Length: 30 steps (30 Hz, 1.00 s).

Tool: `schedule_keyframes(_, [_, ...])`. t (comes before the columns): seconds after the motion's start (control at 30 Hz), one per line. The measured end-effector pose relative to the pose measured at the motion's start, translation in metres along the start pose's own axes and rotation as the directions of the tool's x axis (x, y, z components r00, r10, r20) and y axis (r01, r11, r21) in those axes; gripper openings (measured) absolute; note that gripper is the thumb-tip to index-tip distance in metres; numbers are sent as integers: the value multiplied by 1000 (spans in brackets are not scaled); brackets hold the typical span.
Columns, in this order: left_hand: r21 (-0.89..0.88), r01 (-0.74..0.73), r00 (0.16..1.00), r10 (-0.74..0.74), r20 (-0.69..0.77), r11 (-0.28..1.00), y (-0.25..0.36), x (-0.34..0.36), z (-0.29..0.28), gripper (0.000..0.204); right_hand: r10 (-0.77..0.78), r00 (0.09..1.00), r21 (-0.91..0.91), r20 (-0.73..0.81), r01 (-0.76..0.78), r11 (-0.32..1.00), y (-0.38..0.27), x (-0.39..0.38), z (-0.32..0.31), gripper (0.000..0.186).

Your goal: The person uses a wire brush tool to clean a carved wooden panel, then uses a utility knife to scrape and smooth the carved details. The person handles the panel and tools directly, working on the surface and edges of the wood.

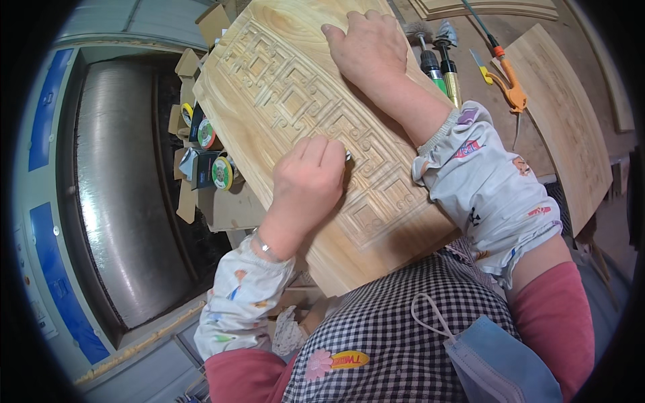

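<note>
A carved wooden panel (295,101), pale and grained, lies slanted before me, its near end against my apron. Interlocking square and scroll patterns run in relief along it. My left hand (310,171) is closed in a fist low over the carving. A small shiny bit shows beside its fingers, but the rest of what it holds is hidden. Farther up, my right hand (373,50) lies on the panel's plain border near the right edge, thumb apart and fingers extended, holding no tool.
Right of the panel lie an orange air blow gun (514,91) with a hose, two brush-tipped rotary tools (448,70), and another carved board (554,114). Cardboard boxes with round discs (222,173) stand left, beside a large metal cylinder (124,188). A blue face mask (500,366) hangs at my apron.
</note>
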<state>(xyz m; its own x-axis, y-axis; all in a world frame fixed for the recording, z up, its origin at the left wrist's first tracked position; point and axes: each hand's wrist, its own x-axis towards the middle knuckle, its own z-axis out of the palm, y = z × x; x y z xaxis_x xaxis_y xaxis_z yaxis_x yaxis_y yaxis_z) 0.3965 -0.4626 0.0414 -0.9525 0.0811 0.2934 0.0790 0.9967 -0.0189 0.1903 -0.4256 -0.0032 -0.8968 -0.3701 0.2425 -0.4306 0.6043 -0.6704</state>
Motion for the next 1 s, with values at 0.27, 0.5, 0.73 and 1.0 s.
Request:
schedule_keyframes(0.27, [-478, 583, 811, -497, 307, 657, 29, 13, -6, 12, 57, 995, 32, 87, -60, 998, -4, 1, -8, 51])
schedule_keyframes(0.5, [-170, 456, 888, -435, 149, 873, 49, 25, -3, 12, 46, 994, 55, 101, -52, 997, -5, -1, -6, 52])
schedule_keyframes(0.73, [-129, 434, 892, -405, 199, 892, 50, 25, -7, 15, 52, 998, 69, 20, -53, 996, 0, -1, -3, 49])
schedule_keyframes(1.0, [-101, 387, 905, -357, 229, 916, 46, 29, -8, 17, 48, 998, 75, 29, -50, 996, 0, -1, -1, 50])
